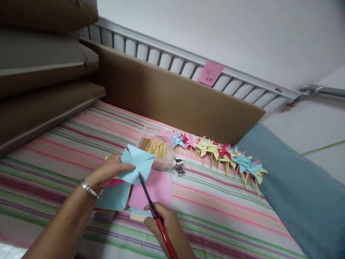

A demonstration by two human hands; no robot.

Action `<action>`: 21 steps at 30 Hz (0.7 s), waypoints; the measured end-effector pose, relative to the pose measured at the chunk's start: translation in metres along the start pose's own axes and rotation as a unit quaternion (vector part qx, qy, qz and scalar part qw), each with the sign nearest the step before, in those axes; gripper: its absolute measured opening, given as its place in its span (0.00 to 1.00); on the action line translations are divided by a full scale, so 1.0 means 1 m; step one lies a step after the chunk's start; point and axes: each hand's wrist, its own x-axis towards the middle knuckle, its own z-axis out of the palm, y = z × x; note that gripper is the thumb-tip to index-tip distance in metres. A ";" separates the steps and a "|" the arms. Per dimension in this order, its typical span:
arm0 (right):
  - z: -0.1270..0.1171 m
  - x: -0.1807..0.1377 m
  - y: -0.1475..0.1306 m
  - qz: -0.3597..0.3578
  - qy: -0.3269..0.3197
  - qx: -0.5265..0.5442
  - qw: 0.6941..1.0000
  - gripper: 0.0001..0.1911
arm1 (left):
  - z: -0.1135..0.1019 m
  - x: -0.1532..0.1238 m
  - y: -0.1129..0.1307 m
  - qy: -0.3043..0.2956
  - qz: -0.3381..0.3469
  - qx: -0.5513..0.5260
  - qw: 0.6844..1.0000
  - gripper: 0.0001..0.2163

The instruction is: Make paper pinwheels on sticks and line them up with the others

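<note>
Striped bedcover held one box of sticks and one pinwheel row, too overlapped to count. Left hand pinched one blue paper at frame centre; right hand gripped one scissors, tip touching it.

A sheet striped pink, green and white covers the flat surface, with a brown cardboard panel standing along its far edge against a white slatted rail. A plain white wall rises above; dark brown slabs are stacked at left, a grey-blue cushion lies at right.
</note>
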 end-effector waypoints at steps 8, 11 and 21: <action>0.001 0.002 0.003 -0.006 0.002 0.000 1.000 0.15 | 0.000 0.002 -0.002 -0.004 0.001 0.006 1.000 0.11; 0.002 0.003 0.004 -0.004 0.005 -0.003 1.000 0.16 | -0.001 0.001 -0.003 -0.004 0.002 0.007 1.000 0.11; 0.002 0.002 0.000 -0.006 0.006 0.001 1.000 0.15 | -0.001 0.002 -0.002 -0.009 0.001 0.007 1.000 0.10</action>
